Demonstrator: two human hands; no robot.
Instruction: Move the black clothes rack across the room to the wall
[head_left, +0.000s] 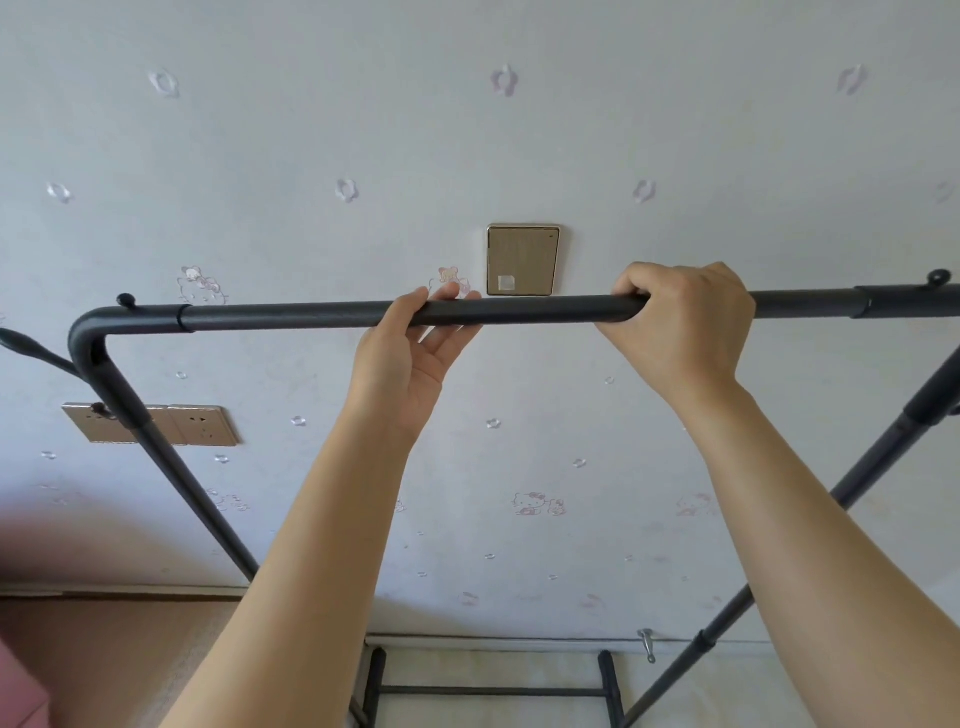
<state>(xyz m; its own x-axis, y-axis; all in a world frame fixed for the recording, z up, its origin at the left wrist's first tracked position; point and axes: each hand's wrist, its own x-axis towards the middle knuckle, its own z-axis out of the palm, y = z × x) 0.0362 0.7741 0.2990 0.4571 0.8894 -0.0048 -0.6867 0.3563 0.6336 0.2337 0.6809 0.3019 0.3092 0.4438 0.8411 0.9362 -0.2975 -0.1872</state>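
Note:
The black clothes rack (291, 316) stands right in front of the pale wallpapered wall (311, 130), its top bar running across the view at hand height. My right hand (685, 327) is wrapped over the top bar from above, fingers closed around it. To its left, my left hand (410, 353) sits at the bar with the palm turned toward me, thumb in front of the bar and fingers spread behind it, loosely touching rather than gripping. The rack's side posts slant down at left and right, and its base rails (488, 691) show on the floor near the skirting board.
A gold wall switch (522, 260) is just behind the bar. Two gold sockets (197, 425) sit lower left, partly behind the left post. A small metal hook (647, 643) is near the skirting board. A dark cable (31, 349) enters at left; something pink shows bottom left.

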